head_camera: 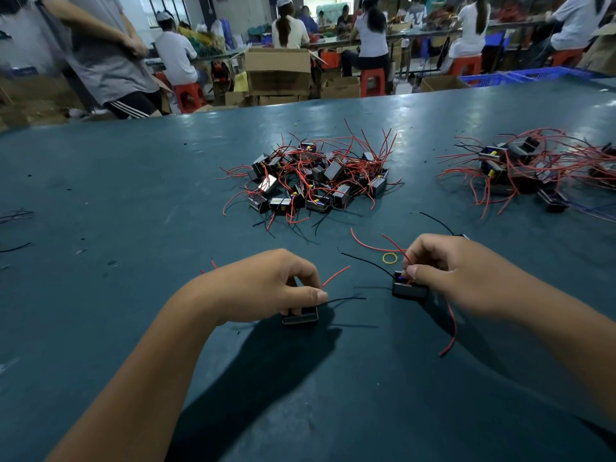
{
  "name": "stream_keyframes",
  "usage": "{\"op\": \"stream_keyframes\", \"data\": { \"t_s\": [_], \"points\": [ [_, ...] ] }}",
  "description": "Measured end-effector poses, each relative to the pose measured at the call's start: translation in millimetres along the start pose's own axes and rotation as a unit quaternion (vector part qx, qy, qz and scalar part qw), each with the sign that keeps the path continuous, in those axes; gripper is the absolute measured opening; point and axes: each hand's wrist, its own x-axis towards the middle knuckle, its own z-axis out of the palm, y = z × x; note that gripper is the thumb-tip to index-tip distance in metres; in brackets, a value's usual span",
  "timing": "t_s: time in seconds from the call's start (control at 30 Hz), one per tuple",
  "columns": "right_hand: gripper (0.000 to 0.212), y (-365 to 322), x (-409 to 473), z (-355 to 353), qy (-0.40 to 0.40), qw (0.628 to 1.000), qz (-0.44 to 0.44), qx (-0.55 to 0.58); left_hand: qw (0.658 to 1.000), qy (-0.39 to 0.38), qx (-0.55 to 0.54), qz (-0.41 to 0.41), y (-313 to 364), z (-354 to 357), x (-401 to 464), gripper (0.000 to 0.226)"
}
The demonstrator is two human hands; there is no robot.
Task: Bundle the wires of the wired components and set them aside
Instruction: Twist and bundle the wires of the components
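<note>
My left hand [266,285] grips a small black boxed component [300,316] on the dark green table; its red and black wires stick out to the right. My right hand [443,268] pinches the wires at the top of a second black component [408,290], whose red wire [450,331] trails down toward me. A yellow rubber band [390,258] lies flat between the hands, just beyond them. A heap of loose components [316,178] with red and black wires sits at mid-table.
A second cluster of wired components [530,171] lies at the right. Loose black wires [15,215] lie at the left edge. Beyond the table's far edge [300,105] are cardboard boxes, red stools and several seated and standing people.
</note>
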Motion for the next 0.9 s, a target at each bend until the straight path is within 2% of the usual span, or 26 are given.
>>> {"op": "stream_keyframes", "data": {
  "t_s": [0.3,0.5,0.63,0.7,0.77,0.9],
  "points": [
    [0.032,-6,-1,-2,-0.023,0.998,-0.019,0.052,1.000,0.002,0.004,0.016,-2,1,2,0.017],
    [0.024,-3,-3,-4,-0.053,0.995,-0.025,0.077,1.000,0.009,0.014,0.017,-3,2,3,0.015],
    [0.030,-4,-3,-5,-0.045,0.996,-0.036,0.071,0.999,0.024,0.003,0.024,-4,3,4,0.010],
    [0.026,-4,-3,-4,-0.037,0.997,-0.041,0.057,0.999,0.039,0.006,0.034,-4,3,3,0.003],
    [0.020,-3,-3,-2,-0.020,0.998,-0.046,0.044,0.995,0.066,0.045,0.055,-2,4,2,0.010],
    [0.022,-2,-2,2,0.007,0.999,-0.048,0.021,0.988,0.110,0.085,0.061,3,12,4,0.028]
  ]
}}
